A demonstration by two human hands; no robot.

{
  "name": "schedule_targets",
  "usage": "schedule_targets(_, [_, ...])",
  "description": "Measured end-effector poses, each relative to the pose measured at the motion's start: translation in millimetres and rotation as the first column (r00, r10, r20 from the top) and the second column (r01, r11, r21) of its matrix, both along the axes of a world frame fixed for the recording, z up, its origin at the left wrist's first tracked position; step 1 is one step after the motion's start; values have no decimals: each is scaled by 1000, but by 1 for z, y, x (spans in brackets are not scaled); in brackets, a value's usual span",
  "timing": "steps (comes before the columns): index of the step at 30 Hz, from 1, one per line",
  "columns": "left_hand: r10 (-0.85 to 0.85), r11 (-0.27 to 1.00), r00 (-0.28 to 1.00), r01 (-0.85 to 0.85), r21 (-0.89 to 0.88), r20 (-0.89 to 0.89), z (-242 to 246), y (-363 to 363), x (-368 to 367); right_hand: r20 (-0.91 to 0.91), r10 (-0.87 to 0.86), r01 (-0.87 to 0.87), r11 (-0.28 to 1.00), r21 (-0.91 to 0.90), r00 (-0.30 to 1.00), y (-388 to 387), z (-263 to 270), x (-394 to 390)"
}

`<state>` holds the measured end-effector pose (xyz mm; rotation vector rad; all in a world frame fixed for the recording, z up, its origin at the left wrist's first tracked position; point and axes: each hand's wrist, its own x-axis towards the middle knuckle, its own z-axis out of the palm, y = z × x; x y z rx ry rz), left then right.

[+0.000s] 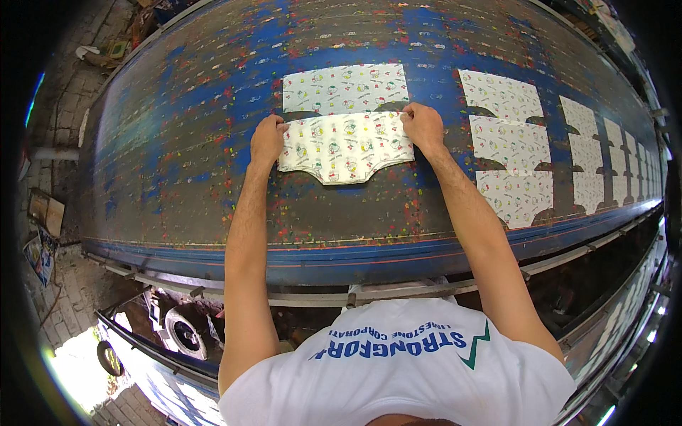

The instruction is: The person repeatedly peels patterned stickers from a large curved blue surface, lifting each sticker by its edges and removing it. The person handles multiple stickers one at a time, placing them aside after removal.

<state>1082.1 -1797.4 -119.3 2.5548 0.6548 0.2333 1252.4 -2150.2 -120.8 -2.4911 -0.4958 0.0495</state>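
Observation:
Between both hands lies a stack of printed white fabric pieces, cut in a brief-like shape with two curved lower corners. My left hand pinches its upper left corner. At the upper right corner, my right hand pinches the same stack between thumb and fingers. The stack's top edge lies along the lower edge of another printed fabric piece, which rests flat on the paint-marked table. Whether the stack's upper corners are lifted off the table I cannot tell.
Columns of similar printed pieces lie flat on the right, running toward the far end. A metal rail follows the table's near edge. Below it, at lower left, is a round white-rimmed object. Brick paving lies left of the table.

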Motion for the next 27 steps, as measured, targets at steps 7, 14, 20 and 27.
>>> schedule_targets(7, [-86, 995, 991, 90, 34, -99, 13, 3, 1, -28, 74, -79, 963, -257, 997, 9, 17, 7])
schedule_targets(14, [-129, 985, 989, 136, 105, -77, 8, 1, 1, -93, 88, -109, 960, -258, 992, 14, 27, 5])
schedule_targets(20, [-143, 978, 988, 150, 147, -58, 17, -17, -1, -85, 52, -59, 995, -84, 995, 11, 38, -16])
schedule_targets(27, [-107, 858, 991, 130, -496, 75, 62, 13, -12, -356, -35, 88, 987, 136, 934, -18, 39, -9])
